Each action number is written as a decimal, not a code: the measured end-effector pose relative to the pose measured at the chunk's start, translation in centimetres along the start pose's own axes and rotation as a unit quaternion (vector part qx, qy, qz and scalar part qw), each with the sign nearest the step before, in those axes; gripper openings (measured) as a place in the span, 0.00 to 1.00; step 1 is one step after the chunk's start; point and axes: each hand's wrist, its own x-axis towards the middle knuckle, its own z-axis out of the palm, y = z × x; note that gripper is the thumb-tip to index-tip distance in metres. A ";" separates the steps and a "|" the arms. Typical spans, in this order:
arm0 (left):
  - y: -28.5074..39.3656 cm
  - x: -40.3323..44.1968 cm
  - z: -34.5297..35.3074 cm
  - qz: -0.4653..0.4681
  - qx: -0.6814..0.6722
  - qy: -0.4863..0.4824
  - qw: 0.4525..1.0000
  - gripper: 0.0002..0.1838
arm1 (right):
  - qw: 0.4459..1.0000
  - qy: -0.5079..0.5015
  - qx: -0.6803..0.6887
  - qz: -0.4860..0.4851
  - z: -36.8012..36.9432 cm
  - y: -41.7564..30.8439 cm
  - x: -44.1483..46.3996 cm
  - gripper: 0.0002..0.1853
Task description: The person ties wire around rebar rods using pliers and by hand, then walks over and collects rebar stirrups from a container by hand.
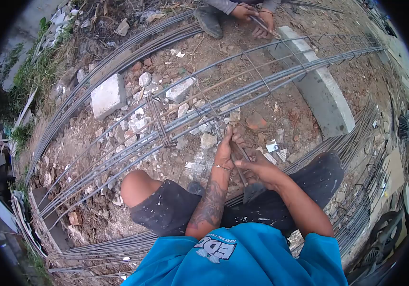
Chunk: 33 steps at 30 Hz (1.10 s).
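- Far left, the cage's bar ends fanned out over a low support [51,221], a long straight-edged piece lying on the dirt.
- Next over, a bundle of long rods [66,114] curved past, fencing off that side; thin, dull gray steel.
- A pale block [108,97] sat inside that line, chunky and rough-faced, with broken white rubble [138,123] crowding the ground beside it.
- The left knee was tucked close to the near bars, so not much room there.
- A clump of rectangular stirrups [160,127] hung around the bars, brownish bent rod.
- The rebar cage [242,98] ran diagonally across the middle, just beyond the hands: long bars, thinner cross ties, gaps you could see dirt through.
- Left hand [224,150] was just below the near bars, fingers bent inward; couldn't tell if they were clamped on anything.
- The hand tool [241,178], slim and metal-looking, was between both hands, above the dark trousers.
- Top edge: a co-worker's hands [262,26] held another thin tool across the cage.
- Right hand [264,170] had its fingers wrapped around the hand tool.
- Right of that, some bare dirt, then a concrete beam [326,97], smooth, gray and square-edged, under the cage.
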 end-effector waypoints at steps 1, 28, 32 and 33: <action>-0.2 -0.3 -0.4 -0.006 0.006 0.002 1.000 0.15 | 0.976 -0.125 0.137 0.114 -0.1 0.0 -0.3 0.31; 0.2 -0.3 2.1 -0.096 0.073 0.120 0.985 0.19 | 0.907 0.060 -0.367 -0.196 1.0 3.2 1.7 0.41; -0.6 0.0 3.1 -0.014 0.282 0.220 0.934 0.19 | 0.835 0.199 -0.508 -0.074 1.6 1.8 -0.8 0.35; -0.6 0.3 2.0 -0.015 0.283 0.219 0.934 0.19 | 0.824 0.199 -0.520 -0.103 1.8 1.6 -1.1 0.32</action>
